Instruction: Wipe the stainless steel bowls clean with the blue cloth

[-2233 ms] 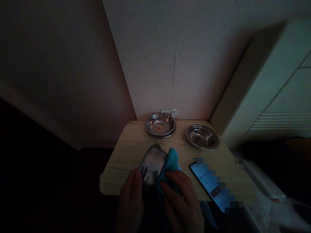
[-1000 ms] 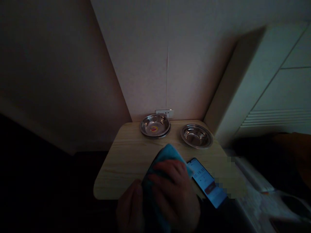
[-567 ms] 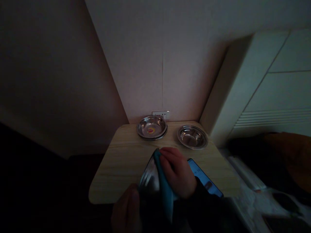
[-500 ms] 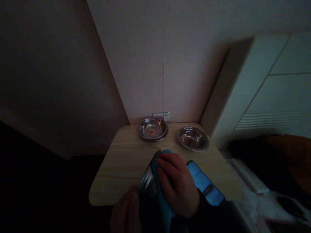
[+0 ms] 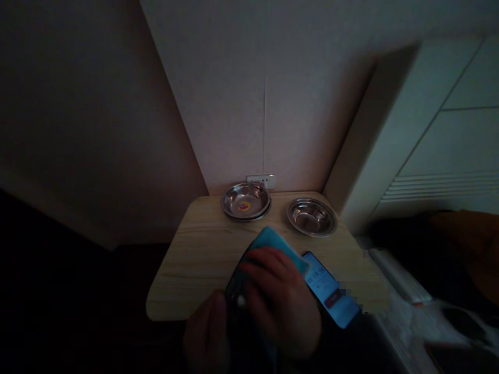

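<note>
Item, blue cloth (image 5: 275,243): bunched close under my fingers half a second ago, now fanned out past them, one corner pointing to the phone (image 5: 331,296) near the tabletop's (image 5: 183,265) right-hand side; contact unclear. Item, metal bowl (image 5: 235,284), over the near edge: shiny side broadly bared at first, now mostly covered, a dark strip left. Item, my right hand (image 5: 278,298): formerly lower on the cloth and well off the rim, now lying across the bowl.

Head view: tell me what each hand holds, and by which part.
The left hand grips the metal bowl by its left edge; the right hand presses the blue cloth, below its top edge, against it.
</note>
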Motion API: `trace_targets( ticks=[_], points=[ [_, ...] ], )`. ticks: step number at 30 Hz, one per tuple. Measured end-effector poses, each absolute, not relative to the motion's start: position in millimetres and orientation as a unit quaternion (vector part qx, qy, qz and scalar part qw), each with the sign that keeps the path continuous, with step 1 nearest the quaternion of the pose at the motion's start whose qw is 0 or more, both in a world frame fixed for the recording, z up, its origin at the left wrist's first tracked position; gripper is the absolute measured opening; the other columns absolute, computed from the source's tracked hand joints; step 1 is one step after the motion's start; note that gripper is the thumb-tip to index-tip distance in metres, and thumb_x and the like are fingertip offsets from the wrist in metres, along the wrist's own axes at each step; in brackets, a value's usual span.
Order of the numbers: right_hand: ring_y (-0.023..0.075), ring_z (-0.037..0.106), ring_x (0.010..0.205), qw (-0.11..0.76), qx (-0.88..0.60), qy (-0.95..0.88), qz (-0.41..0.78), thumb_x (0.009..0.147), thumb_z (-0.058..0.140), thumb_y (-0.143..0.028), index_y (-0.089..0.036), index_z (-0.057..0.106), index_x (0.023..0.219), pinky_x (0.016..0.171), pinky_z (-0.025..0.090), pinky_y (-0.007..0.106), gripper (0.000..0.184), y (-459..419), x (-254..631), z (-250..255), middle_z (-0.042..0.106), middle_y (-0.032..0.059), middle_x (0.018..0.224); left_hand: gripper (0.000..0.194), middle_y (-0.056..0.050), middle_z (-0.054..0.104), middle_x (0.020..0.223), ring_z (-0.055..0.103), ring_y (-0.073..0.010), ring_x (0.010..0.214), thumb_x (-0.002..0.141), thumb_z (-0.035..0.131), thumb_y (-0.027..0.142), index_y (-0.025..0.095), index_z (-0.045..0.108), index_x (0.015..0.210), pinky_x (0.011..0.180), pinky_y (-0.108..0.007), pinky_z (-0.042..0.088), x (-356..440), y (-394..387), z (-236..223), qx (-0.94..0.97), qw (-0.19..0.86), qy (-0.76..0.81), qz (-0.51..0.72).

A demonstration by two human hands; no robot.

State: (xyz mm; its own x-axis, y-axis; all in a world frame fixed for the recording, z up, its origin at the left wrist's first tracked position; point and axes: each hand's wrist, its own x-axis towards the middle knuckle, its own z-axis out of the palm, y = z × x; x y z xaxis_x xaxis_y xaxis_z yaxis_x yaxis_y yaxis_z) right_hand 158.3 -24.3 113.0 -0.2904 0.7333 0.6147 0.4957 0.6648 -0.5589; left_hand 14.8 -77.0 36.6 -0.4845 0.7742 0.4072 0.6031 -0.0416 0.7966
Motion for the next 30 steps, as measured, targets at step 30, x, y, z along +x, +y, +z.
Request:
trace_targets(
  ticks=[30],
  points=[
    [0.0212,0.060,0.101,0.525,-0.423,-0.689,0.266,0.086,0.054,-0.024,-0.021,0.070,0.099,0.091,0.048,0.040,0.020,-16,153,89,0.067,0.0079,0.106,0.033,-0.007,0.073,0.077,0.068,-0.0198,0.071,0.085,0.048,0.042,0.018,0.068,0.074,0.064,-0.026,0.055,18,-75,43,0.434,0.120,0.702,0.551]
  ],
)
